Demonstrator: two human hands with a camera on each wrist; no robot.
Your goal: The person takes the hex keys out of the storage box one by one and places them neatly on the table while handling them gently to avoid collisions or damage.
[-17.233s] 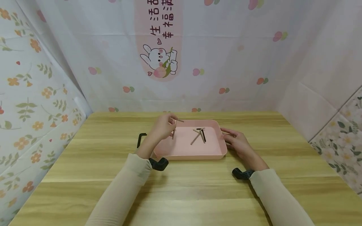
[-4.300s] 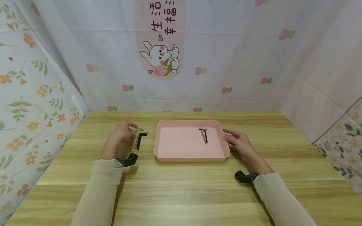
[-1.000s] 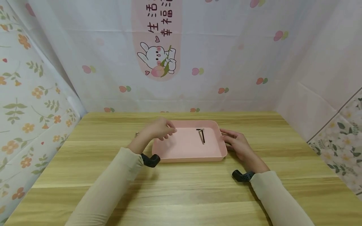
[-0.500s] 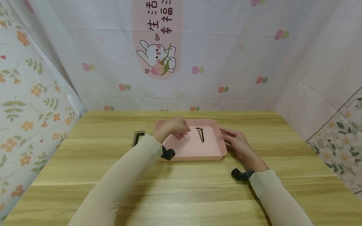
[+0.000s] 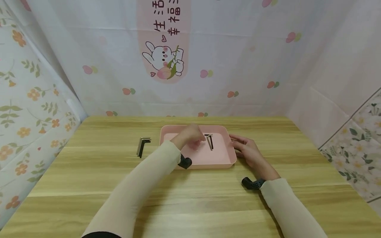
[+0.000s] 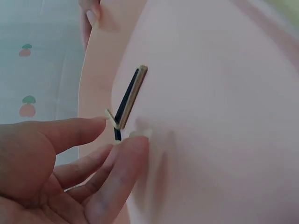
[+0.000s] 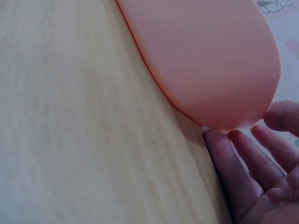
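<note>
In the pink tray point(image 5: 218, 158), my left hand point(image 5: 192, 136), narrowly parted, empty, hangs by two hex keys point(image 6: 134, 95); I'd pinch one alone, my right hand point(image 5: 249, 149) loosely bracing the tray's wall.

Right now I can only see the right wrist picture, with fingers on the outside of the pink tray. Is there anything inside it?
Observer: Yes, a black L-shaped key and a brass-coloured one lie inside the pink tray.
Operator: Cool! What's near them?
Observer: The left hand is over the tray, close to those keys.
Operator: And is there stuff outside the tray?
Observer: Yes, a nested group of black and brass-coloured keys lies on the table, left of the tray.
</note>
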